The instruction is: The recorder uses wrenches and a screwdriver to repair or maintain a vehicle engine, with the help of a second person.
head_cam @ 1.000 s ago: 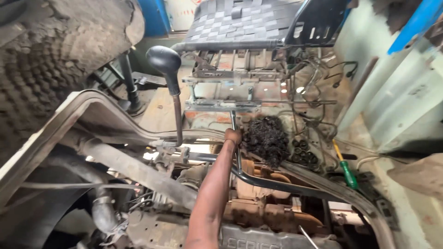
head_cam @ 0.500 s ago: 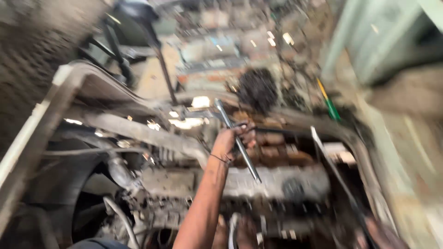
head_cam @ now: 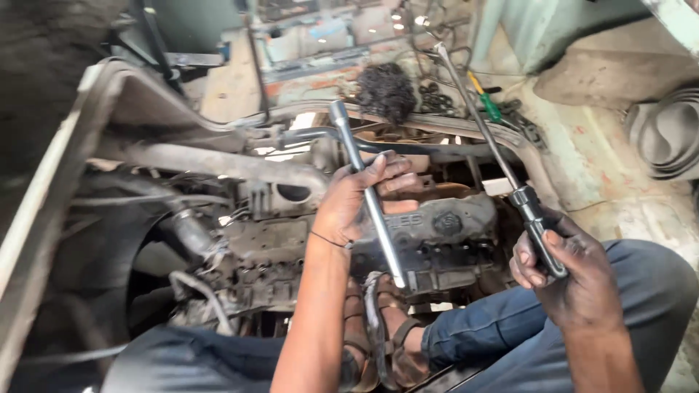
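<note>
My left hand (head_cam: 360, 195) grips a long silver socket wrench bar (head_cam: 368, 191), held slanted over a greasy engine (head_cam: 429, 233). The bar's socket end (head_cam: 338, 109) points up and away from me. My right hand (head_cam: 564, 273) is closed on the black handle of a long thin steel rod tool (head_cam: 484, 131), whose tip reaches far back toward the cab floor. Both tools are lifted off the engine. My sandalled feet (head_cam: 378, 320) rest low by the engine, and my jeans-clad knee (head_cam: 641, 291) is at the right.
A black clump of oily rag (head_cam: 386, 91) lies on the frame behind the engine. A green-and-yellow screwdriver (head_cam: 484, 98) lies near it. A curved black pipe (head_cam: 320, 135) crosses the engine bay. Hoses (head_cam: 193, 233) sit at left, coiled rubber rings (head_cam: 666, 138) at right.
The view has swung down toward the engine. My left hand drew the silver wrench bar back from the far frame to above the engine. My right hand with the rod came into view.
</note>
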